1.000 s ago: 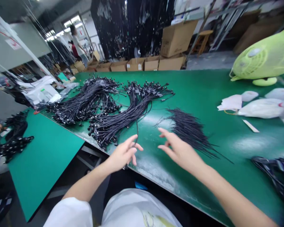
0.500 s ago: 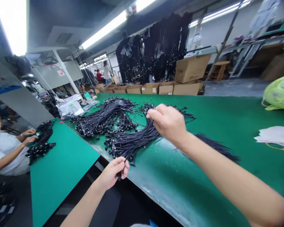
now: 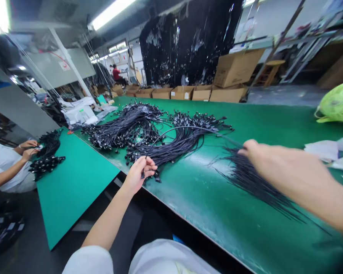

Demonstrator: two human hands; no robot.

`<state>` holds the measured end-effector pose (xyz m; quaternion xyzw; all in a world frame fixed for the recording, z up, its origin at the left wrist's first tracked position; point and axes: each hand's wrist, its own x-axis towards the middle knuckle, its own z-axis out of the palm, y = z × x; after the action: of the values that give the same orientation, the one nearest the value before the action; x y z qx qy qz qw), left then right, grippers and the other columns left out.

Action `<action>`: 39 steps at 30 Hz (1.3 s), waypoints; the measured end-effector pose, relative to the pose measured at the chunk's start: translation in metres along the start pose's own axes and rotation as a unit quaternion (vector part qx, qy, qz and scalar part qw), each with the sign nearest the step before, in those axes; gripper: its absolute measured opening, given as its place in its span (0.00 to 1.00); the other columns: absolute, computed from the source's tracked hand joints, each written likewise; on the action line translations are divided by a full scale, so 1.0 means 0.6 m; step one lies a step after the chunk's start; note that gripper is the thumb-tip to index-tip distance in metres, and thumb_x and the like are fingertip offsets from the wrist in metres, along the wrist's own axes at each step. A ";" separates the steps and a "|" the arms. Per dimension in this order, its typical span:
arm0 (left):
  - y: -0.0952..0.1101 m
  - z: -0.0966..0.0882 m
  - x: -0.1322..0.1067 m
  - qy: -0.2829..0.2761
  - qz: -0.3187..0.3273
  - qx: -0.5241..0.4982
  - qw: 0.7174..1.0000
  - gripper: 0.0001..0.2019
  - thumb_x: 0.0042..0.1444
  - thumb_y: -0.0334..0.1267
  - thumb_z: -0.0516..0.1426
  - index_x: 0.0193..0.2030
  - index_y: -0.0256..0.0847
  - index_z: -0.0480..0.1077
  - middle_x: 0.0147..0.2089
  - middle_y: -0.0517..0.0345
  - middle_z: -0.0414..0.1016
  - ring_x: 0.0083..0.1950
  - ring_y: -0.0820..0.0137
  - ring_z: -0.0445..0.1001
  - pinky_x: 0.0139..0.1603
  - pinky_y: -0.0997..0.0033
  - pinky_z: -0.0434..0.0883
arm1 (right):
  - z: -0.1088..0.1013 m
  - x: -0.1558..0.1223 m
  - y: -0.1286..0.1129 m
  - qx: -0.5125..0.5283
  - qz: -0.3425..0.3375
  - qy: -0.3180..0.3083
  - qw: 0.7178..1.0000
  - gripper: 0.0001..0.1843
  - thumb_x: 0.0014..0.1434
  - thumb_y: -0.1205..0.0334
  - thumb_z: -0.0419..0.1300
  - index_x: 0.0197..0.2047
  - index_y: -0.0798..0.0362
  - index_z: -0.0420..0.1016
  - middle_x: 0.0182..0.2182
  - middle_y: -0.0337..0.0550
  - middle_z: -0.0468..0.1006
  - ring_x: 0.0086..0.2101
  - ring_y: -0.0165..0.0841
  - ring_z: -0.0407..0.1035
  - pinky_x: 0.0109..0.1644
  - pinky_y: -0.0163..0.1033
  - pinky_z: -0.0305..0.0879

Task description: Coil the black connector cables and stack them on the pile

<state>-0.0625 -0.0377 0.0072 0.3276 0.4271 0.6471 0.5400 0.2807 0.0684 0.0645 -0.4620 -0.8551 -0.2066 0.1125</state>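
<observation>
My left hand (image 3: pixel 140 171) is closed at the table's near edge, fingers pinched on a black cable with a small dark piece showing under them. A single black cable (image 3: pixel 183 128) arcs from near my left hand across to my right hand (image 3: pixel 271 160), whose thumb and fingers pinch it above the table; motion blurs this hand slightly. Just beyond my left hand lies a thick bundle of black cables (image 3: pixel 174 148) with small connectors at the ends. Under and beside my right hand a pile of thin black strands (image 3: pixel 251 177) spreads on the green table (image 3: pixel 188 205).
Another black cable bundle (image 3: pixel 131 123) lies farther left. At the left, a co-worker in a white shirt (image 3: pixel 5 163) handles black cables at a lower green table (image 3: pixel 74 186). Cardboard boxes (image 3: pixel 183 93) line the far edge. A yellow-green netted object (image 3: pixel 338 102) sits at the right.
My right hand has swung right and down from above the cable bundle to over the loose strands, drawing out the cable. My left hand stays pinched near the edge. The view has shifted.
</observation>
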 end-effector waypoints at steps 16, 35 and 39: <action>-0.047 0.109 -0.004 -0.148 -0.192 -0.115 0.963 0.13 0.64 0.39 0.54 0.40 0.32 0.75 0.20 0.71 0.40 0.16 0.82 0.39 0.15 0.86 0.52 | 0.076 -0.139 0.034 0.372 0.031 -0.148 0.916 0.21 0.67 0.47 0.47 0.45 0.50 0.75 0.43 0.44 0.80 0.42 0.36 0.74 0.46 0.38 0.67; -0.066 0.114 0.046 -0.058 -0.123 -0.102 0.985 0.14 0.64 0.35 0.51 0.52 0.35 0.72 0.28 0.63 0.67 0.24 0.83 0.64 0.24 0.87 0.64 | 0.087 -0.199 -0.006 0.129 -0.060 0.065 0.988 0.17 0.68 0.64 0.47 0.44 0.56 0.77 0.27 0.42 0.74 0.26 0.32 0.68 0.31 0.38 0.57; -0.107 0.154 0.023 -0.159 -0.052 0.100 0.981 0.14 0.62 0.45 0.55 0.46 0.37 0.74 0.44 0.49 0.77 0.45 0.68 0.76 0.43 0.72 0.72 | 0.063 -0.182 -0.062 0.215 -0.159 0.018 0.963 0.16 0.67 0.66 0.47 0.35 0.53 0.76 0.24 0.40 0.73 0.24 0.30 0.65 0.32 0.37 0.55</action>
<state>0.0433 -0.0027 -0.0127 0.4559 0.4151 0.5118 0.5982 0.3094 -0.0134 -0.0202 -0.2815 -0.9397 -0.0414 0.1899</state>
